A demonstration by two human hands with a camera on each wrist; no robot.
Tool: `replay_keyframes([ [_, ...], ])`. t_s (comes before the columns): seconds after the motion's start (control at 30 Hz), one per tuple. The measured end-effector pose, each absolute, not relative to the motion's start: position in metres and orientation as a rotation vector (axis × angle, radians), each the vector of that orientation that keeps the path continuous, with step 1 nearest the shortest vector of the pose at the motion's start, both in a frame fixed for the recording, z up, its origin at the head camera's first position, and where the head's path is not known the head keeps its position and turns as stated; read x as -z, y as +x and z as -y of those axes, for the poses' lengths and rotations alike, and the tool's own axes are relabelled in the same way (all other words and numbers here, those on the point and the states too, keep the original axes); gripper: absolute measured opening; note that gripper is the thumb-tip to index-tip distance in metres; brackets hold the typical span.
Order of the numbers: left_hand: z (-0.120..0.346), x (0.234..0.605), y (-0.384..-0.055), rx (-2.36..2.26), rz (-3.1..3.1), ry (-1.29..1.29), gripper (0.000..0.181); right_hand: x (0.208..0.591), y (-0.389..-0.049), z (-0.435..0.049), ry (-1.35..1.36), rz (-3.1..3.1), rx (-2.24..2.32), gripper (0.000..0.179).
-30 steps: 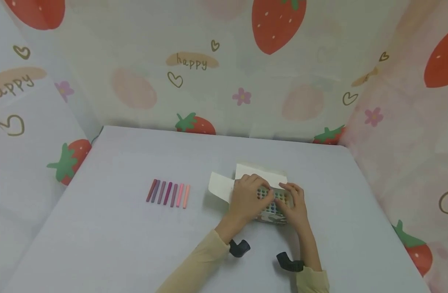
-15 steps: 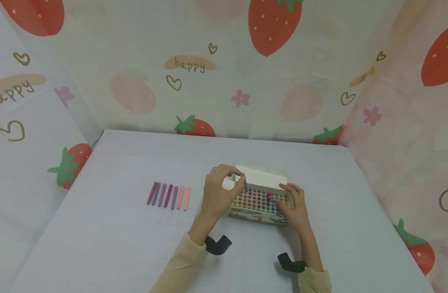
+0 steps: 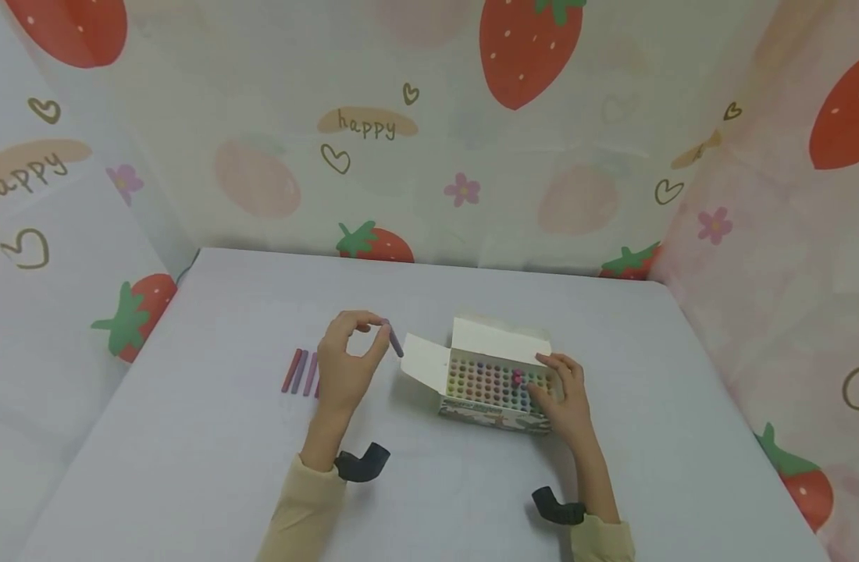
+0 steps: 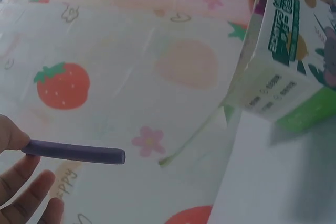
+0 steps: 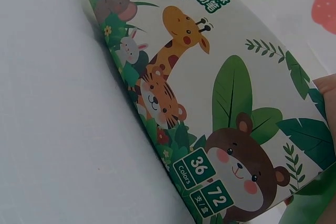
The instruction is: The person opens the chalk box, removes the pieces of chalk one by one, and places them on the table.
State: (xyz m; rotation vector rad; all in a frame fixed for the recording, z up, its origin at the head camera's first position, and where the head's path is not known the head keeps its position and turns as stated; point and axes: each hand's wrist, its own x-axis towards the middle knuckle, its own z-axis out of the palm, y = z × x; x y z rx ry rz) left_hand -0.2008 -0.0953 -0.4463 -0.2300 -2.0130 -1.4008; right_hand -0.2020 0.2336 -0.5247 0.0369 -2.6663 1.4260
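Observation:
My left hand (image 3: 345,367) pinches a purple chalk stick (image 3: 394,339) between thumb and fingertips, in the air left of the box. In the left wrist view the same chalk (image 4: 76,151) points sideways, its other fingers spread loosely below. The open chalk box (image 3: 496,417) holds rows of coloured chalk ends in a holed tray, and a pink chalk (image 3: 517,378) sticks up from it. My right hand (image 3: 566,394) grips the box's right end, thumb over the tray and fingers bent at the back. Animal drawings cover the box front (image 5: 199,93) in the right wrist view.
Left of the box, a row of chalk sticks (image 3: 299,371) lies on the white table (image 3: 190,460), partly hidden behind my left hand. The box's side flap (image 3: 425,361) and back lid (image 3: 500,337) stand open. A strawberry-print curtain (image 3: 401,172) encloses the table.
My left hand has drawn the purple chalk up from over the box and carried it left, now in front of the right part of the chalk row. The right hand stays on the box.

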Motion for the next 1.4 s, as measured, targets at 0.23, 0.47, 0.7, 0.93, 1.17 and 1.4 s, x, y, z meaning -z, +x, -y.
replay_keyframes([
  [0.23, 0.126, 0.453, -0.197, 1.388, 2.007, -0.085, 0.010, 0.526, -0.201, -0.234, 0.045, 2.666, -1.435, 0.049],
  [0.47, 0.160, 0.469, -0.195, 1.326, 2.052, 0.049, 0.014, 0.527, -0.200, -0.235, 0.039, 2.677, -1.429, 0.049],
  [0.7, 0.195, 0.484, -0.191, 1.229, 2.086, 0.168, 0.014, 0.528, -0.200, -0.235, 0.047, 2.666, -1.431, 0.049],
  [0.93, 0.231, 0.492, -0.189, 1.076, 2.204, 0.359, 0.019, 0.527, -0.200, -0.234, 0.041, 2.668, -1.432, 0.050],
  [1.17, 0.259, 0.500, -0.192, 0.975, 2.402, 0.462, 0.025, 0.526, -0.200, -0.234, 0.038, 2.664, -1.421, 0.049],
  [1.4, 0.270, 0.509, -0.201, 0.963, 2.640, 0.485, 0.029, 0.525, -0.202, -0.234, 0.044, 2.677, -1.412, 0.049],
])
